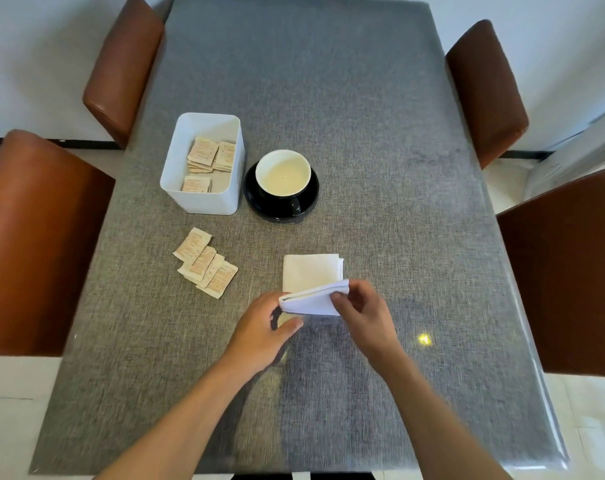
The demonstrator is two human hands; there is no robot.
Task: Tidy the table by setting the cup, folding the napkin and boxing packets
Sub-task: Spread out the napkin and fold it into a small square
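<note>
Two hands hold the near edge of a white napkin (309,273) above a grey cloth-covered surface (380,168). The left hand (264,327) pinches the napkin's near-left corner between thumb and fingers; the right hand (363,315) grips the near-right corner, fingers curled over the fabric. The near part of the napkin is lifted and doubled over, its layered edge visible between the hands, while the far part lies flat on the surface. To the left of the napkin, a fanned cluster of loose packets (206,263) lies on the surface, apart from the napkin. Beyond them stands an open white box (176,168) containing further boxed packets (209,155) in small stacks. Just right of the box, close beside it, a cup (283,173) with a white interior sits upright on a black saucer (311,199). Four brown chairs (124,69) flank the long sides of the surface, two on each side.
</note>
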